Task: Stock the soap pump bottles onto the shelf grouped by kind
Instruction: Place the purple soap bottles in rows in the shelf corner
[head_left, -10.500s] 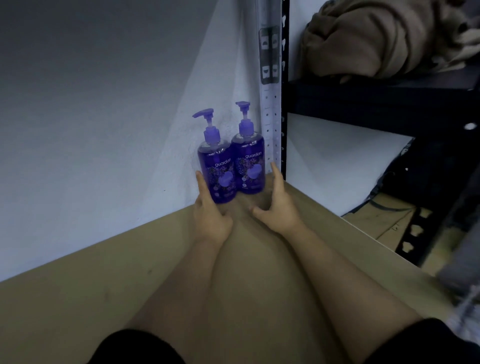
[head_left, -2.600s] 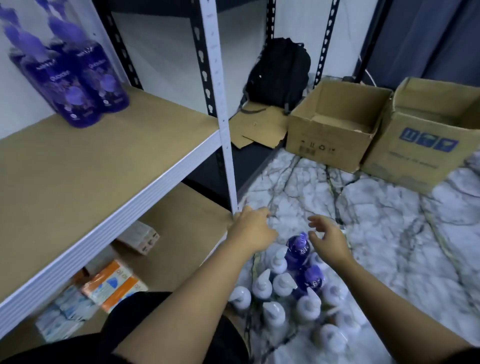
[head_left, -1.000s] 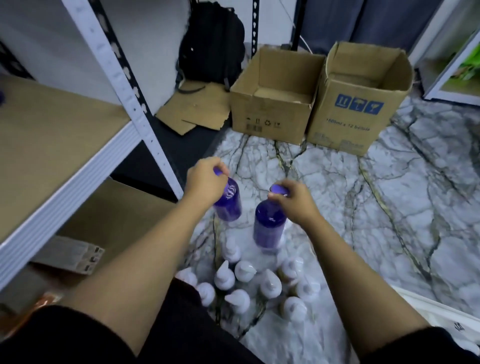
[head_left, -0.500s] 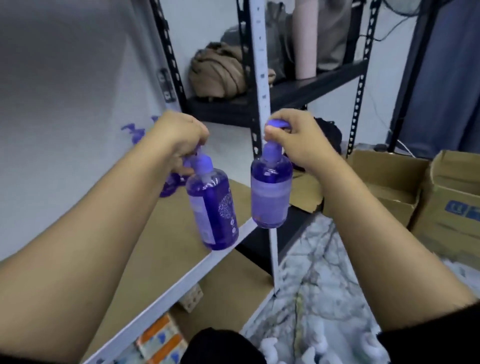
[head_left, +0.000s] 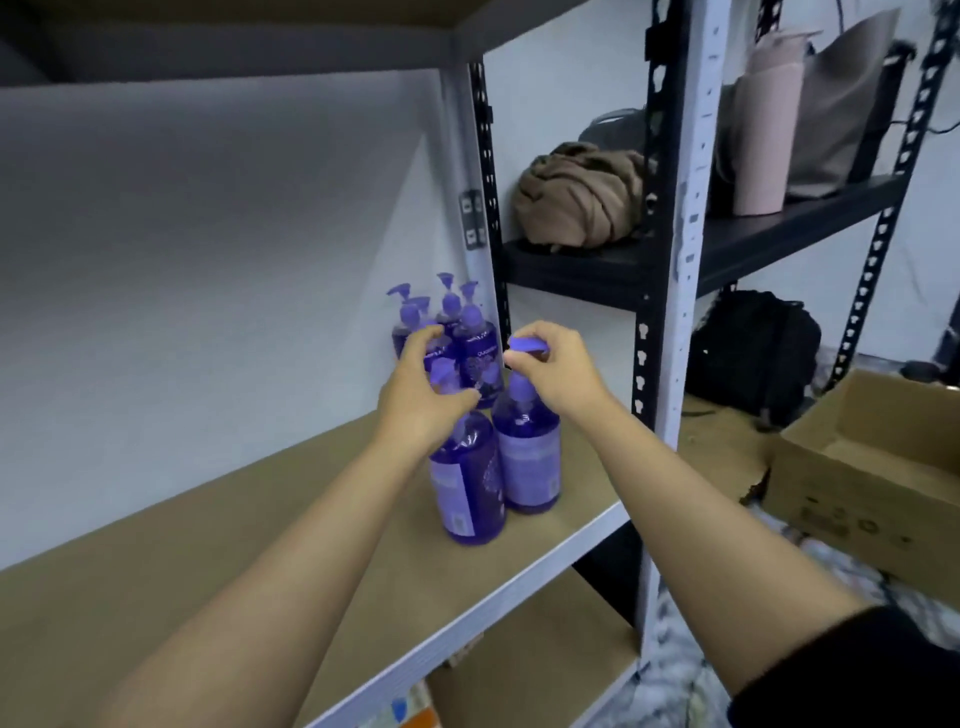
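Head view showed two purple bottles side by side on the shelf, near its front edge and toward its right end. The left bottle stood a little tilted, label outward, with the left hand closed around its pump and neck. The right bottle stood upright, just beside the first and seemingly touching it; the right hand pinched its pump head between thumb and fingers. Both bottle bases seemed to rest on the board, though the blur left it unsure.

Behind them, in the shelf's back right corner against the wall, stood a cluster of bottles of the same purple kind, four pumps visible, packed together. A white post rose at the shelf's right front corner.

Beyond the post, a black shelf carried a tan bundle and a pink flask. Lower down sat a black backpack and an open box.
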